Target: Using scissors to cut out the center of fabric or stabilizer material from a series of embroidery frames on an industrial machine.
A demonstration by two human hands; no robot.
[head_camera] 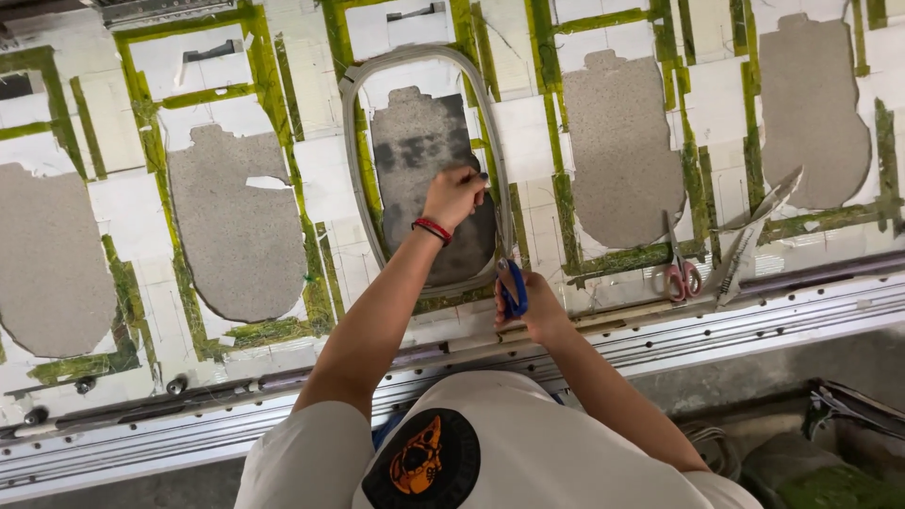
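My left hand point(455, 196) reaches forward, fingers pinched on the grey fabric piece point(415, 151) lying inside an oval grey frame point(351, 132) on the work bed. A red band circles that wrist. My right hand point(530, 300) is at the frame's near edge, closed on blue-handled scissors point(513, 294). The fabric piece is darker in its middle and lower part than the pieces beside it.
Several similar grey fabric shapes point(236, 217) lie in a row on white backing bordered by green tape point(141, 113). Red-handled scissors point(679, 273) rest to the right beside a paper scrap point(754, 231). A metal rail point(754, 320) runs along the near edge.
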